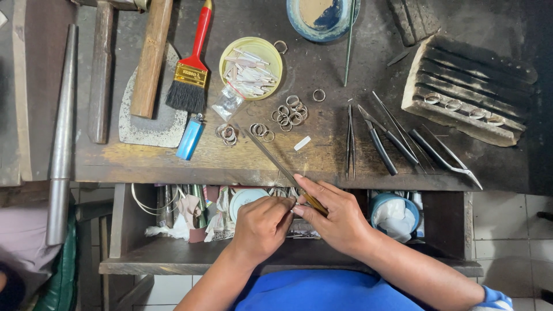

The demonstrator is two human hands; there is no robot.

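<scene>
— While the dark, scarred wooden tabletop (173, 161) takes up most of the view, what is biggest on it?

— Far left, a long tapered steel rod (60, 144). Next a wooden-handled hammer (151, 55) lying across a flat metal plate (152, 124), then a grooved charred block (469, 86) on the right with a few rings in its channels.

— And below the tabletop?

— An open drawer (288, 259), cluttered with papers, a blue cup (394, 213) and white cord.

— Where are the hands?

— Both over the drawer, just under the tabletop's front edge. The right hand (340, 222) has its grip clamped on a slim file (276, 161): a thin, dull grey blade with a brownish handle end, slanting up and left across the edge towards the rings. The left hand (262, 224) has its fingertips pinched together against the file's lower end; they seem to nip something tiny, too small to make out.

— Middling things?

— A red-handled brush (193, 63) with black bristles, a blue-rimmed bowl (322, 17) at the top, a yellow dish (250, 66) of white slips, and black-handled pliers (383, 141) beside tweezers (443, 155).

— Smallest?

— A blue lighter (189, 139), then loose silver rings (291, 112) in clusters near the middle.
</scene>
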